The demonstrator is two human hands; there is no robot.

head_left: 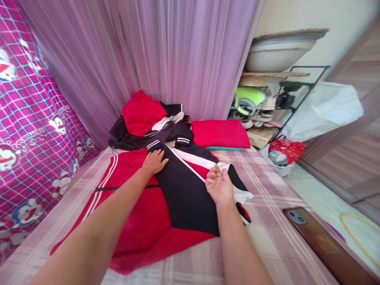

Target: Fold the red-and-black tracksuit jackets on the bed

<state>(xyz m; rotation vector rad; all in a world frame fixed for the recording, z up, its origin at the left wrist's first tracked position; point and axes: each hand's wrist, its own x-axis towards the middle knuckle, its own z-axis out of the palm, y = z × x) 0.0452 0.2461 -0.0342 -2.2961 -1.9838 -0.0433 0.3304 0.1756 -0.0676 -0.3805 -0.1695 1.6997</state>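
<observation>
A red, black and white tracksuit jacket lies spread on the bed, its black panel in the middle and a red part with white stripes towards the left. My left hand rests flat on it beside a white-striped black cuff, fingers stretched out. Over the white and red panel, my right hand is turned palm up with its fingers loosely curled. Nothing shows in that palm. Black and white garment edges stick out to the right of this hand.
Behind the jacket are a heap of red and dark clothes and a folded red garment. A phone lies at the bed's right edge. Purple curtains hang behind; a shoe rack stands to the right.
</observation>
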